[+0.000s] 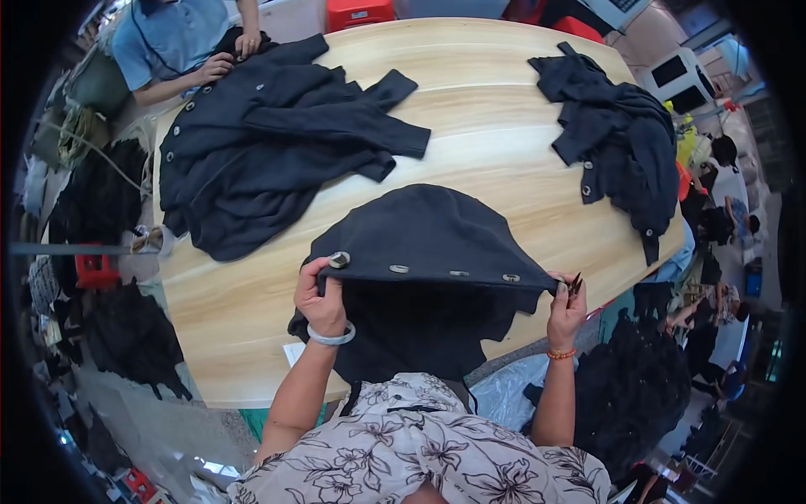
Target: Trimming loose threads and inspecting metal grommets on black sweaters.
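Note:
A dark navy buttoned coat (420, 235) lies on the wooden table (495, 151) right in front of me, its button edge stretched between my hands. My left hand (321, 296) grips the left end of that edge beside a round button. My right hand (567, 309) pinches the right end and also holds a small dark pointed tool, too small to tell its kind. Several metal buttons run along the lifted edge.
Another dark coat (269, 143) is spread at the far left, where a person in a blue shirt (168, 38) handles it. A third dark coat (617, 134) is heaped at the right. Dark garments pile on the floor on both sides; red stools stand behind.

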`<state>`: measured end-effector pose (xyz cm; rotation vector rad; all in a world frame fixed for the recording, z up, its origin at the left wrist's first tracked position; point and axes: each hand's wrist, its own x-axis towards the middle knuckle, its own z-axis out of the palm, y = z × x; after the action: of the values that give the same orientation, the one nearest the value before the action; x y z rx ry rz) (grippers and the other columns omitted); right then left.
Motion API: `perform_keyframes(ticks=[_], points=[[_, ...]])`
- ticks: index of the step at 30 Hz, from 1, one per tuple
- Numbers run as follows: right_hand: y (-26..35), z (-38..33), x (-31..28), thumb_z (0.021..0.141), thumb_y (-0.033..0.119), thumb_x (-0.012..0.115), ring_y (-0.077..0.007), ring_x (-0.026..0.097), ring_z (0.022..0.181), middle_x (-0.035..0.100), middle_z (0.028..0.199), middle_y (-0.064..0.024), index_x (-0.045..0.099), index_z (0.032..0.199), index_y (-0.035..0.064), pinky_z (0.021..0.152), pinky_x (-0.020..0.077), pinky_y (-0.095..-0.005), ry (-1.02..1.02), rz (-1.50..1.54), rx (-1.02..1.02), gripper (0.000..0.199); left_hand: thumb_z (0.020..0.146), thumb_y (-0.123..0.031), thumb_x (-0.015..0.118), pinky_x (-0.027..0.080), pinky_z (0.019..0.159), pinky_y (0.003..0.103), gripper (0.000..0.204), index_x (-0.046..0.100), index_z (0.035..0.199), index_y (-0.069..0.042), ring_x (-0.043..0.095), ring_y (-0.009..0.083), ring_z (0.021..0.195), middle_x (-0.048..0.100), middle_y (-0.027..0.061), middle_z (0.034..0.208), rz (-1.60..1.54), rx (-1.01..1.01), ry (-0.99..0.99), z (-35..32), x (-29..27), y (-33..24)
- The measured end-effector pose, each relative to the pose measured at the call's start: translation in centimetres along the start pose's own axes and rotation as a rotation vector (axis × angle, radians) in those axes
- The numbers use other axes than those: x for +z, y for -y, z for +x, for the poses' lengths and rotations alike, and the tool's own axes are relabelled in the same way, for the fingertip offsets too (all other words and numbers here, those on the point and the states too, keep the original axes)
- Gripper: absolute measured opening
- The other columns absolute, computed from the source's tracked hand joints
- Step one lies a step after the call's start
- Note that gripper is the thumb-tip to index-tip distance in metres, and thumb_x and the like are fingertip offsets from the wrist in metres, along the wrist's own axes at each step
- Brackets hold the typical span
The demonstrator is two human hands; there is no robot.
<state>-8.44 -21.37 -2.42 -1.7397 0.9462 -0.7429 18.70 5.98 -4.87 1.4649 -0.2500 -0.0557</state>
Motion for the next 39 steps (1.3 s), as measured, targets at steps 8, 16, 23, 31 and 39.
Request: perform_keyframes(ticks=[8,16,23,31,39], points=[[-0.3,0.2,0.7,0.097,0.003,0.049,-0.0045,0.048,0.075,0.062,0.095,-0.0021,0.056,0.105,0.0009,0.066,0.0397,-0.0192,0.196,-0.168,0.063,0.012,0.094,0.000,0.058,0.046,0.086,0.022,0.016,0.062,0.109,0.000,0.060,0.0100,0.092,0.065,0.0031,0.102,-0.354,-0.363,-0.083,-0.7,-0.4,1.1],[0.6,1.6,2.8,0.096,0.003,0.051,-0.0030,0.046,0.072,0.058,0.088,0.0013,0.058,0.108,0.0007,0.064,0.0391,-0.0181,0.209,-0.130,-0.012,0.014,0.095,-0.007,0.058,0.050,0.089,0.027,0.014,0.063,0.106,-0.002,0.064,0.0162,0.096,0.067,0.0066,0.105,-0.605,-0.697,-0.155,0.9,-0.7,2.2],[-0.6,2.1,1.9,0.095,0.004,0.054,-0.0049,0.050,0.071,0.060,0.088,-0.0006,0.060,0.107,-0.0003,0.064,0.0420,-0.0200,0.180,-0.214,0.011,0.014,0.087,0.001,0.067,0.048,0.075,0.023,0.010,0.066,0.096,-0.002,0.060,0.0090,0.080,0.066,0.0004,0.090,0.140,-0.185,-0.004,0.4,-1.1,1.3],[5.3,0.3,9.0,0.086,0.005,0.069,0.0013,0.048,0.065,0.068,0.097,-0.0014,0.065,0.113,0.0011,0.058,0.0405,-0.0148,0.372,-0.009,0.219,0.028,0.062,0.007,0.074,0.046,0.060,0.034,0.036,0.063,0.094,-0.005,0.059,0.0273,0.067,0.061,0.0096,0.076,0.479,0.617,0.300,0.8,0.1,-0.9],[8.9,-0.1,17.6,0.082,0.006,0.074,-0.0059,0.048,0.077,0.059,0.107,-0.0025,0.062,0.126,0.0053,0.063,0.0387,-0.0203,0.807,0.163,-0.161,0.047,0.062,0.000,0.078,0.044,0.060,0.036,0.036,0.056,0.090,-0.008,0.059,0.0281,0.068,0.059,0.0089,0.078,0.453,0.711,0.439,0.2,0.1,-0.9]])
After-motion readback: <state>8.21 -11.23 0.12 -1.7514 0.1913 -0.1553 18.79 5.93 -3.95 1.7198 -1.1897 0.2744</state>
